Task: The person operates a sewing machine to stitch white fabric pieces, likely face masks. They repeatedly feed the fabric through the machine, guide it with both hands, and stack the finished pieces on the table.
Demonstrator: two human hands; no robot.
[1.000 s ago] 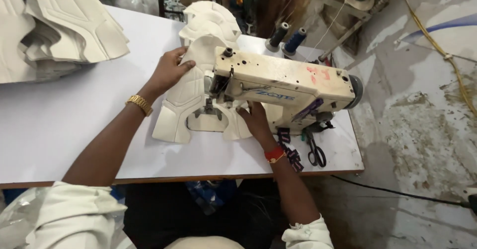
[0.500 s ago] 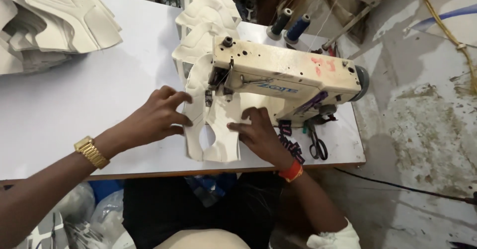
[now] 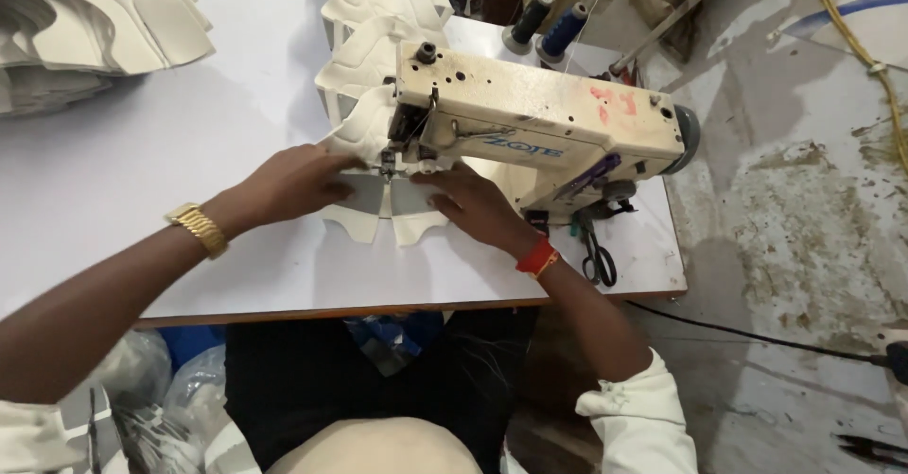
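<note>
A cream sewing machine (image 3: 539, 129) stands on a white table (image 3: 189, 171). Under its needle lies a cream shaped material piece (image 3: 374, 211) with a grey patch. My left hand (image 3: 288, 183) presses flat on the piece just left of the needle; a gold watch is on that wrist. My right hand (image 3: 473, 204) lies flat on the piece to the right of the needle, under the machine arm, with a red band on the wrist. More cream pieces (image 3: 383, 20) trail away behind the machine.
A stack of cream pieces (image 3: 85, 29) sits at the table's far left. Two dark thread spools (image 3: 547, 22) stand behind the machine. Scissors (image 3: 596, 256) lie near the right front edge. Stained concrete floor with a cable (image 3: 757, 337) lies to the right.
The piece has slid further under the machine, so less of it shows at the front. Both hands have moved closer to the needle, and the view has shifted closer.
</note>
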